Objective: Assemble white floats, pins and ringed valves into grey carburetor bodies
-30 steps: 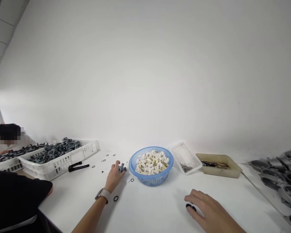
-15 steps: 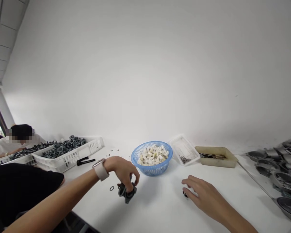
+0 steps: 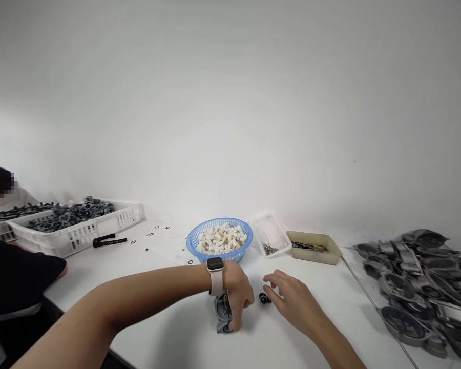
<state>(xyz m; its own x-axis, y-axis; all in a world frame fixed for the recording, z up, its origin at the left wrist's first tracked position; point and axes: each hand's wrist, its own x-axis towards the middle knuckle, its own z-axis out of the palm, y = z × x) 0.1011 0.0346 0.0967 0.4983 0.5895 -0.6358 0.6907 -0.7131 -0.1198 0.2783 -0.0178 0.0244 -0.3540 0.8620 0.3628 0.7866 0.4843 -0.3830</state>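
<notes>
A co-worker in a black sleeve sits at the far left of the white tabletop, beside two white crates heaped with dark grey castings and a black tool lying just in front of them; loose black O-rings dot the surface nearby. The person's left hand, with a pale watch on the wrist, has swung in from beside the basket half a second ago to the middle of the tabletop, its grip closed around a small grey metal part held upright against the surface. That brings the part within reach of the right hand, which has drawn closer too; its fingers are loosely curled and empty, their tips just beside a small stack of black rings, which suggests that a ring is meant for the part. Behind the hands, a blue basket holds white plastic pieces, a clear tray holds thin metal pins, and a tan tray holds dark slender pieces. At far right lies a pile of grey metal housings.
</notes>
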